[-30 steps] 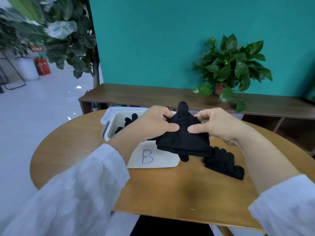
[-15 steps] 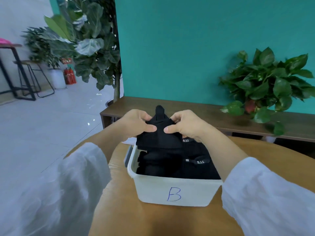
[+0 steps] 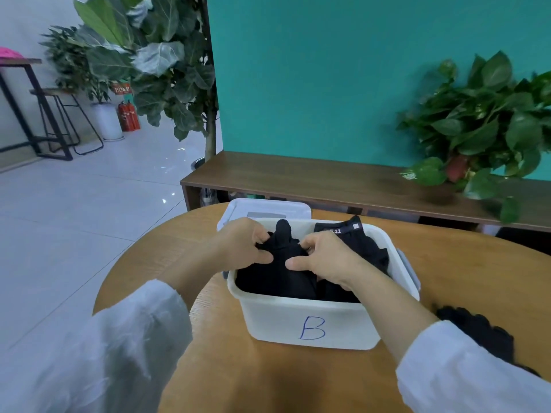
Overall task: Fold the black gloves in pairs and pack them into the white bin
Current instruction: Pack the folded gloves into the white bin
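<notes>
Both hands, left hand (image 3: 243, 244) and right hand (image 3: 323, 256), grip one folded glove pair (image 3: 280, 263) inside the white bin (image 3: 310, 323); loose black gloves (image 3: 480, 332) lie near the table's (image 3: 238, 368) right edge.

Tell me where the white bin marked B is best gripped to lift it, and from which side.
Likely by its two short ends, from the sides: the white bin has a grey handle on its right end, and the rim flares outward. Both hands are inside it now.

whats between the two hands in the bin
The folded black glove pair, pinched by the left hand and right hand, in the head view.
</notes>
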A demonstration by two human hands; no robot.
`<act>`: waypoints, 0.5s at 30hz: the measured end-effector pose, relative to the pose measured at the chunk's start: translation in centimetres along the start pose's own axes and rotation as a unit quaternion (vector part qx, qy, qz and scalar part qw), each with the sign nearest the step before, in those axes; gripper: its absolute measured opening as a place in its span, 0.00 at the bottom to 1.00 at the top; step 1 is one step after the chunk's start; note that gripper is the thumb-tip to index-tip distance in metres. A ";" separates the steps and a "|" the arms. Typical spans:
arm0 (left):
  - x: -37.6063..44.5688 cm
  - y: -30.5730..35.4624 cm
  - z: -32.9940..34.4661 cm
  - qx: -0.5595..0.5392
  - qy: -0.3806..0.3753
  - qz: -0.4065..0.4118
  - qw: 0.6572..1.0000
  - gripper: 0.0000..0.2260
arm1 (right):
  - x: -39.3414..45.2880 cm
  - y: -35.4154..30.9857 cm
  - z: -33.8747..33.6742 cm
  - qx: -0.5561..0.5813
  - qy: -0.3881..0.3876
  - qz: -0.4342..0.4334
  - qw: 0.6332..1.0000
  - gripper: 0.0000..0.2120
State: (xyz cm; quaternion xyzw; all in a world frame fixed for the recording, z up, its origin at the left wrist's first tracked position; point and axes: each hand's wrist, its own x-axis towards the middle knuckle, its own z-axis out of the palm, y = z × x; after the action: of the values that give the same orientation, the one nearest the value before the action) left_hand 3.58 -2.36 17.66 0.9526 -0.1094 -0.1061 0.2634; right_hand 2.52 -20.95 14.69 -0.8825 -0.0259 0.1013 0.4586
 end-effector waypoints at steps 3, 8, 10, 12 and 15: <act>0.1 0.0 0.6 0.023 -0.008 0.001 1.000 0.15 | -0.2 0.2 -0.2 -0.044 0.002 -0.005 0.999 0.10; -0.1 0.0 1.2 0.049 0.011 -0.011 0.999 0.18 | -0.8 0.8 -0.1 -0.133 0.035 -0.040 0.990 0.12; -0.5 -0.1 1.3 0.048 0.023 -0.012 0.999 0.20 | -1.1 0.9 0.0 -0.173 0.062 -0.047 0.982 0.22; -1.2 0.1 1.5 0.059 0.036 -0.006 0.998 0.22 | -1.6 0.9 0.1 -0.202 0.091 -0.072 0.972 0.23; -2.1 0.3 1.8 0.078 0.055 0.013 0.995 0.25 | -2.3 1.1 0.1 -0.234 0.119 -0.122 0.957 0.22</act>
State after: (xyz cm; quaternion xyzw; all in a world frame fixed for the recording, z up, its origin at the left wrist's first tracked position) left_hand 1.05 -2.92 16.62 0.9730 -0.1155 -0.0413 0.1953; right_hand 0.20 -21.87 14.09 -0.9610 -0.1012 -0.0699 0.2478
